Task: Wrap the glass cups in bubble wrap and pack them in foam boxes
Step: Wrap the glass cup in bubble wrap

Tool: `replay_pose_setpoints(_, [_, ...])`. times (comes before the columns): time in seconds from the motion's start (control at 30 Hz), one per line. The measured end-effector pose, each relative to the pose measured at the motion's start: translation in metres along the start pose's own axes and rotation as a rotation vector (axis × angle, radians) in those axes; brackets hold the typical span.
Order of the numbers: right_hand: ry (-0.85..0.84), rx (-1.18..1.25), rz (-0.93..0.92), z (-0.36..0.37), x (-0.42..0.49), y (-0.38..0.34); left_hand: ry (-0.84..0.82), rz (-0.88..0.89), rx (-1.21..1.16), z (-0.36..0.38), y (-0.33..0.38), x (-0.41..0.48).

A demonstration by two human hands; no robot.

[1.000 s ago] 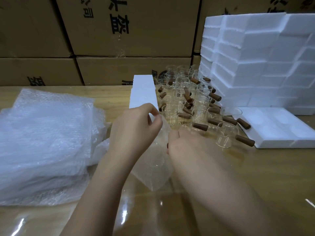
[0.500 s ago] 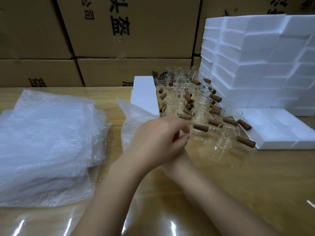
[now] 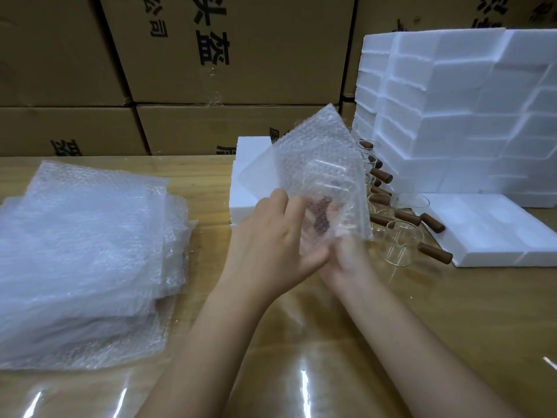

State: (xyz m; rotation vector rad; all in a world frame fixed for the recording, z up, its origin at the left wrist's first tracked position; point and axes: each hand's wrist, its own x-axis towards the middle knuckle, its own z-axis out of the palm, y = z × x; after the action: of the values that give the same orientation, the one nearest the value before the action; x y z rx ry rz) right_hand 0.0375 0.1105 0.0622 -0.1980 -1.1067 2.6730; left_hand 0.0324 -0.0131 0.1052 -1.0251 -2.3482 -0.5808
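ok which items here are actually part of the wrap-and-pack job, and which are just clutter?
In use: clear bubble-wrap sheet held around a glass cup, left hand, right hand, unwrapped wooden-handled glass cups, bubble-wrap stack, white foam boxes.

Lying about: brown cardboard cartons.

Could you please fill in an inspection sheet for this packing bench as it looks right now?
Surface: wooden table under a glossy clear cover, with glare streaks near the front edge.
Job's things: bubble wrap sheet held up around a cup with a brown handle; unwrapped glass cups grouped behind it; foam tray lying flat at right; stacked foam boxes behind it; foam block at centre.
Clutter: pile of bubble wrap sheets at left.
Hands: left hand and right hand both grip the wrapped cup above the table.
Cables: nothing seen.
Surroundings: printed cardboard cartons stacked along the back.
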Motion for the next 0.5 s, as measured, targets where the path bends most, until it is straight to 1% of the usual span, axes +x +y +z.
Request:
replay_pose_setpoints(0.07, [-0.04,0.12,-0.063,0.008,0.0,-0.006,0.015,0.005,0.068,0.004,-0.001,0.0])
replay_pose_setpoints(0.13, [-0.058,0.102,-0.061,0.008,0.002,-0.006,0.02,0.018,0.069,0.005,0.001,-0.001])
replay_pose_setpoints(0.2, [-0.063,0.055,0.021,0.004,0.003,-0.006,-0.034,0.014,0.033,0.007,0.006,-0.001])
replay_pose_setpoints(0.27, [-0.033,0.045,0.122,0.0,0.001,-0.008,-0.099,-0.002,0.046,0.01,0.011,-0.001])
replay_pose_setpoints(0.3, [0.001,0.037,0.133,0.001,0.002,-0.008,-0.103,0.007,0.06,0.012,0.013,-0.001])
replay_pose_setpoints(0.43, [0.025,0.095,0.099,0.005,-0.004,-0.011,-0.061,0.049,0.053,0.01,0.021,-0.001])
replay_pose_setpoints(0.47, [0.001,0.1,0.095,0.004,-0.005,-0.016,-0.064,0.056,0.037,0.009,0.023,-0.001])
replay_pose_setpoints(0.5, [0.02,0.1,0.072,0.001,-0.007,-0.015,-0.073,0.071,0.013,0.008,0.026,0.0])
